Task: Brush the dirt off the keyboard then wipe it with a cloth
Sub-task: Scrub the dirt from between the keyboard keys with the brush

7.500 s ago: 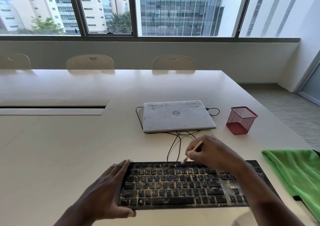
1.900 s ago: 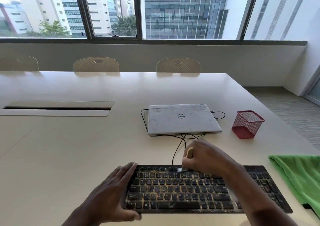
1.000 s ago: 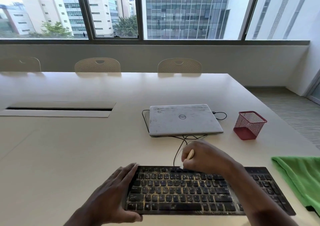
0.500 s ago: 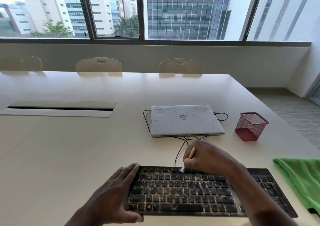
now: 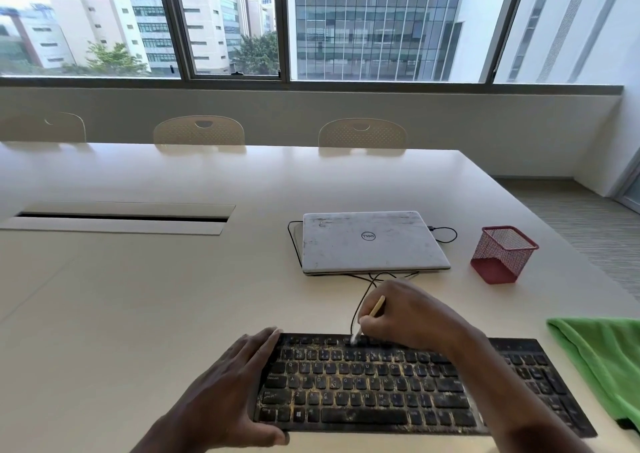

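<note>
Pinching a thin brush [image 5: 373, 312] in curled fingers, the right hand [image 5: 412, 317] sets its white bristles on the top key row of the dirty black keyboard [image 5: 398, 386], which lies low in the centre of the frame on the table [image 5: 138, 296]. The left hand [image 5: 235, 390] rests with straight fingers along the keyboard's left end. A green cloth [image 5: 602, 359] lies at the right edge, and a closed laptop [image 5: 370, 241] and a red mesh cup [image 5: 502, 255] sit farther up.

Bright window [image 5: 381, 33] daylight, edge distortion
</note>
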`<state>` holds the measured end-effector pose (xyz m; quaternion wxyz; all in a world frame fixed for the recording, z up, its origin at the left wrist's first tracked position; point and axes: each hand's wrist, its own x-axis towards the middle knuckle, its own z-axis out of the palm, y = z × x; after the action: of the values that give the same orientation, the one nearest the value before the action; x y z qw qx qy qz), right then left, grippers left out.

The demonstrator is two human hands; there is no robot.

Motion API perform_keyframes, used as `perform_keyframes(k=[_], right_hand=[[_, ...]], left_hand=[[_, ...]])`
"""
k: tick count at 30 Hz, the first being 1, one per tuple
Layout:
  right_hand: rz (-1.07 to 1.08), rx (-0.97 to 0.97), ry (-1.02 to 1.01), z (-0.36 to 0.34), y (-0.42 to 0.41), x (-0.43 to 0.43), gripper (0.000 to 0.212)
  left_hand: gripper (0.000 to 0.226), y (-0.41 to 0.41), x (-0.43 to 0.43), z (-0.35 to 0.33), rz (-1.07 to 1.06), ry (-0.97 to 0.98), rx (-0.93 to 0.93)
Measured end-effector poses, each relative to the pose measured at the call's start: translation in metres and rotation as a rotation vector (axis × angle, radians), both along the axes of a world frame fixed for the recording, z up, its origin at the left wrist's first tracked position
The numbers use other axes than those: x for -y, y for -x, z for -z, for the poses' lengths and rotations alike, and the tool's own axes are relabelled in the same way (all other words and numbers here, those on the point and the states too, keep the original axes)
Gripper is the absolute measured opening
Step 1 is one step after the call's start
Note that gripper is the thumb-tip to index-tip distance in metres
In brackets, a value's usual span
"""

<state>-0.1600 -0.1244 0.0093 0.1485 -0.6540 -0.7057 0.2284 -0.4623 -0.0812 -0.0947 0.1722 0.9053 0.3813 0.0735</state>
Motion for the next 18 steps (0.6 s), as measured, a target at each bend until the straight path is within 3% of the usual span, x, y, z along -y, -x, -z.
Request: perform_keyframes(k=[4,12,18], right_hand=[[-0.058,0.023,0.026,0.0011,0.0023,0.0008,0.021],[-0.050,-0.026,0.036,0.0008,0.0038,0.0014,0.015],[0.035,-0.124,-0.098,0.0032,0.0047,-0.0050,0.015]], left_hand=[[0.140,0.0000,-0.0008,0.0027,-0.006,0.001,-0.003],[0.142,0.0015,-0.0022,0.0026,-0.009,0.006,0.003],[0.140,0.0005,-0.0015,0.0012,0.010,-0.013,-0.009]])
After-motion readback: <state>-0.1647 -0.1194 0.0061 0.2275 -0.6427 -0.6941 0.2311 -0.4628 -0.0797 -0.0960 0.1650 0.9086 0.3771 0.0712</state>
